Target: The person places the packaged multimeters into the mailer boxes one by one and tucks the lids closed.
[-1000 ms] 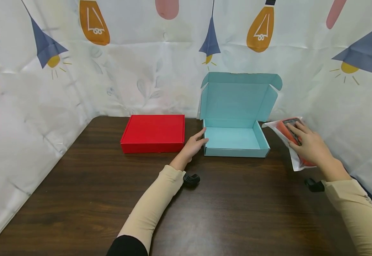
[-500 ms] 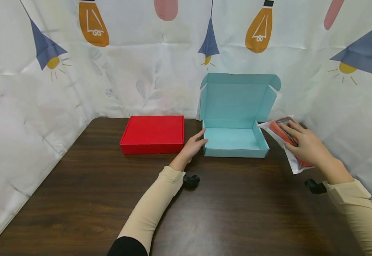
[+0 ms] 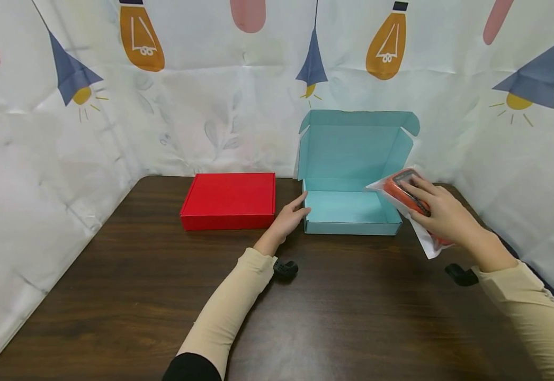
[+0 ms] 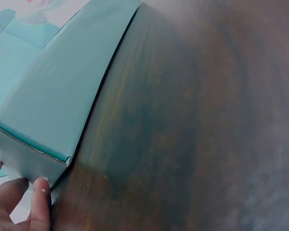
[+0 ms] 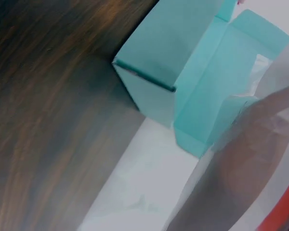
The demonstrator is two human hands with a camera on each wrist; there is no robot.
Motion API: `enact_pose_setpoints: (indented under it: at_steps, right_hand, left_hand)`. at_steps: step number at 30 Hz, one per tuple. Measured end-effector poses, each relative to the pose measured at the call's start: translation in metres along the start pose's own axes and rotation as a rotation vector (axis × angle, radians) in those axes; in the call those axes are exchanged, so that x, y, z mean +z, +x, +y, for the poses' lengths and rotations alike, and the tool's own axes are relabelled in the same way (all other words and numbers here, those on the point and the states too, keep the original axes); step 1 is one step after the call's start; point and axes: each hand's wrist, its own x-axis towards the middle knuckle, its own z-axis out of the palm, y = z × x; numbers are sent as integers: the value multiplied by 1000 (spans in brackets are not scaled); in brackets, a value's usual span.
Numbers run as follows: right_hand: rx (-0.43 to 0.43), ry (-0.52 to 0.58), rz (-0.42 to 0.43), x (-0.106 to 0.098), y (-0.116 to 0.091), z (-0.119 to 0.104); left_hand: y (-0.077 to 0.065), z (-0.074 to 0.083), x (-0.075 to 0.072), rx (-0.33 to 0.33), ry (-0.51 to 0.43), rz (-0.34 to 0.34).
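Observation:
A light blue cardboard box (image 3: 350,227) stands on the table with its lid raised at the back. My left hand (image 3: 287,219) rests against its left side, fingers fairly straight; in the left wrist view the fingertips (image 4: 41,192) touch the end wall. My right hand (image 3: 444,214) grips a clear plastic bag (image 3: 421,233) holding an orange item with a dark grey face (image 3: 398,191). The bag is tilted, and its front corner overlaps the box's right wall in the head view. In the right wrist view the bag (image 5: 221,187) fills the lower right, beside the box.
A closed red box (image 3: 231,198) lies on the dark wooden table (image 3: 343,307), left of the blue one. Behind and at both sides hangs a white curtain (image 3: 186,106) printed with lamps and bulbs.
My right hand has carried the bag leftward, from beside the blue box to over its right edge. My left hand has stayed on the box's left side.

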Motion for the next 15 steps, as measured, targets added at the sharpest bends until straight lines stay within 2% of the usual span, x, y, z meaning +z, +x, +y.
enact_pose_setpoints:
  at_steps: [15]
  right_hand:
    - [-244, -18, 29, 16, 25, -16]
  left_hand:
    - [-1, 1, 0, 0, 2, 3]
